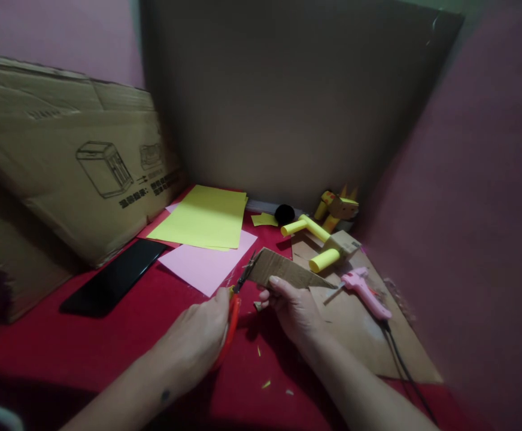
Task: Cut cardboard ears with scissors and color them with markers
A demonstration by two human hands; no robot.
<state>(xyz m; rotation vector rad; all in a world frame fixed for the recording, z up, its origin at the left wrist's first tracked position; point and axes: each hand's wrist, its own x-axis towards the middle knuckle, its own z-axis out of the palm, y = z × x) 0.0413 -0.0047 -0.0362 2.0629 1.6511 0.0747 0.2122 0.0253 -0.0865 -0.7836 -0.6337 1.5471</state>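
Note:
My left hand is closed around the red-handled scissors, whose dark blades reach up to the left end of a brown cardboard piece. That piece is pinched in my right hand, thumb on top, and it tapers to a point on the right. Whether the blades are parted around the cardboard is hard to make out. A small scrap shows just below my right fingers. Right of that hand, a pink glue gun lies on a flat cardboard sheet.
Yellow paper and pink paper lie at the back, beside a black phone. Yellow tubes joined to a small box and a cardboard animal figure stand at the right. A large carton leans left; the glue gun's cord trails forward.

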